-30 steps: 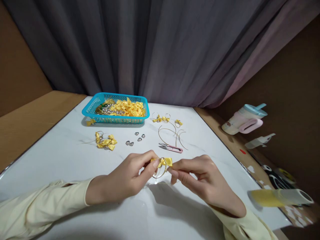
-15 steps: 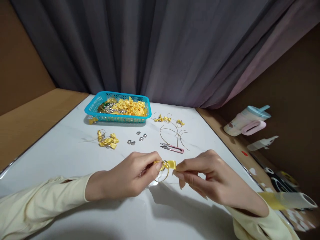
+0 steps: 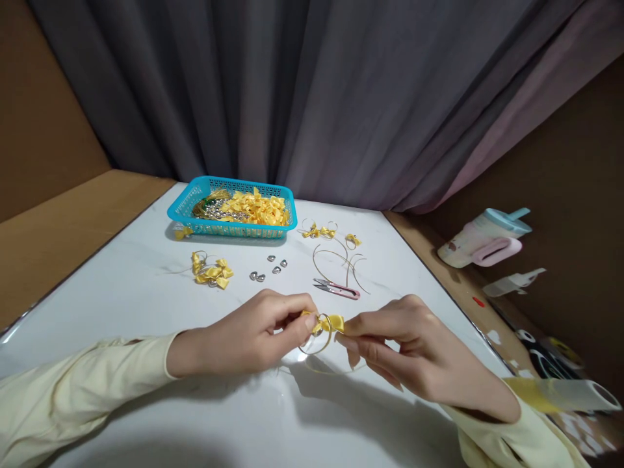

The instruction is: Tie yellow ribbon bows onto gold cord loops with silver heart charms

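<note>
Between my two hands is a yellow ribbon bow (image 3: 334,323) with a thin gold cord (image 3: 316,351) looped into a ring. My left hand (image 3: 266,330) pinches one end of the bow between thumb and forefinger. The other end sits between the thumb and fingers of my right hand (image 3: 408,341). A loose cord tail curves below, over the white table (image 3: 273,416). Just beyond my hands lie pink-handled thread snips (image 3: 337,288) and some cut gold cords (image 3: 331,252). Several silver heart-shaped beads (image 3: 277,270) are scattered to the left of the snips.
A blue basket (image 3: 229,229) with yellow bows, beads and cord stands at the back. Bow-and-cord pieces (image 3: 213,272) lie to the left, more bow pieces (image 3: 319,231) at the back right. Along the right edge are a tumbler (image 3: 480,237), a small bottle (image 3: 514,283) and a tape roll (image 3: 565,393).
Both hands keep their pinch on the bow and have barely moved. The cord ring shows more fully, and its tail now curves out below. The view has shifted slightly.
</note>
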Action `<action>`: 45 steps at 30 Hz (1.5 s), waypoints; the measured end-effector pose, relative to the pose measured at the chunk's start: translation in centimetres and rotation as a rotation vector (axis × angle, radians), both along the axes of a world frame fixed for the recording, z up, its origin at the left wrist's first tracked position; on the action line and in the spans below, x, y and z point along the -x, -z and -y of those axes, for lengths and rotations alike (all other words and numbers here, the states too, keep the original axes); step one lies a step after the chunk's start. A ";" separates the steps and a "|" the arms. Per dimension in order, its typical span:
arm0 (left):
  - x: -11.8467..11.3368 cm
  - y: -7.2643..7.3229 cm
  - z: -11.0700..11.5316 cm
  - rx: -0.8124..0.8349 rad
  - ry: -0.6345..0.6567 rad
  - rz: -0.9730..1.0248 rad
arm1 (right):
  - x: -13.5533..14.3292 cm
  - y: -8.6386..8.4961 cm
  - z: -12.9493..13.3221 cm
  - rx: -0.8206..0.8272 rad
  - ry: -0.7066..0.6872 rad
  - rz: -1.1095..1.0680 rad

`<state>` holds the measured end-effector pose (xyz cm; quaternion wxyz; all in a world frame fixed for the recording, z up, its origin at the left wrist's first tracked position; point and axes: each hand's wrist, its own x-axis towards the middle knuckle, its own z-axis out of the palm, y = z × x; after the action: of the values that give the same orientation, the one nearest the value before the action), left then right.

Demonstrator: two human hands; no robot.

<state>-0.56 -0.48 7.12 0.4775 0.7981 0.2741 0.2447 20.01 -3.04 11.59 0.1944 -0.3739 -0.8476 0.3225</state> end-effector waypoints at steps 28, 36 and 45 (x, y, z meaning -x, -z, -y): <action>-0.2 0.9 -0.6 0.453 0.040 0.122 | 0.7 0.4 -0.2 0.031 0.009 0.023; -0.1 1.4 -0.7 0.508 0.047 0.178 | 0.8 0.9 -0.1 0.040 0.040 -0.002; -0.1 0.7 -0.4 0.310 -0.006 0.121 | 0.5 1.7 0.0 0.166 0.112 -0.097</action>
<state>-0.42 -0.08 6.44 0.6100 0.6979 0.2816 0.2483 19.48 -2.99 9.88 0.2214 -0.4193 -0.7854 0.3980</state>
